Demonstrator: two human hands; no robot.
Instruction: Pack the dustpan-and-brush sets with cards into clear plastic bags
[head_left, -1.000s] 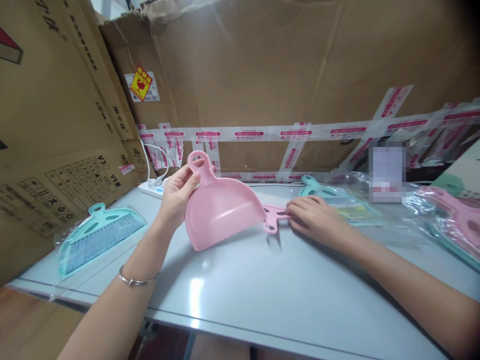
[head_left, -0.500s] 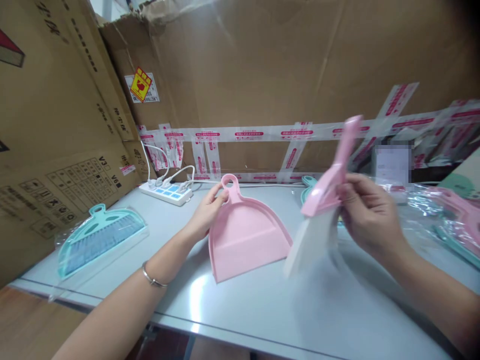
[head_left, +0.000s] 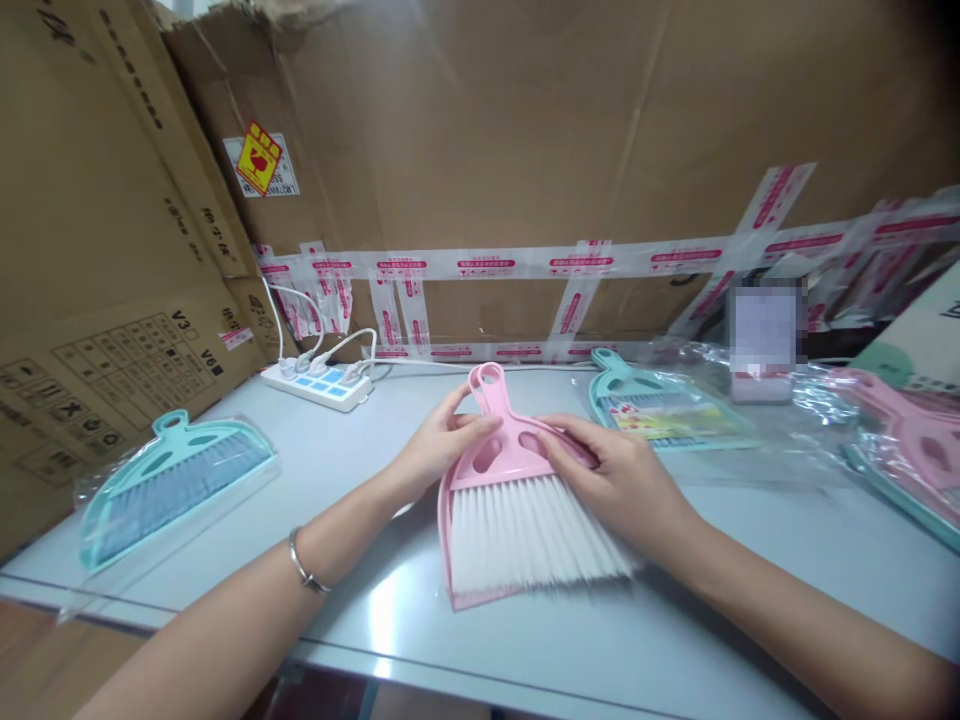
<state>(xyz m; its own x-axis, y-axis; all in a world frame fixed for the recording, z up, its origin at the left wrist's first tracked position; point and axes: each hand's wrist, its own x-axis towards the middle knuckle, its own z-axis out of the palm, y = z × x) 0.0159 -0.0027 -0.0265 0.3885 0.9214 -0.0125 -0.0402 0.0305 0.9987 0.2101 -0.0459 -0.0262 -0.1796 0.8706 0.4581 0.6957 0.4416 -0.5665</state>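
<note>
A pink dustpan [head_left: 447,545] lies flat on the grey table [head_left: 525,640] in front of me. A pink hand brush with white bristles [head_left: 525,520] rests inside it, handles lined up. My left hand [head_left: 439,445] grips the left side of the brush top and dustpan neck, fingers curled. My right hand [head_left: 607,480] presses on the right side of the brush top, fingers closed over it.
A bagged teal brush set [head_left: 169,480] lies at the left. Another bagged teal set [head_left: 660,410] and bagged pink sets [head_left: 907,440] lie at the right. A white power strip [head_left: 315,385] sits at the back left. Cardboard walls stand on the left and behind.
My right hand lifted the pink brush from the table, swung it over and set it into the dustpan. My left hand laid the dustpan flat and shifted it right.
</note>
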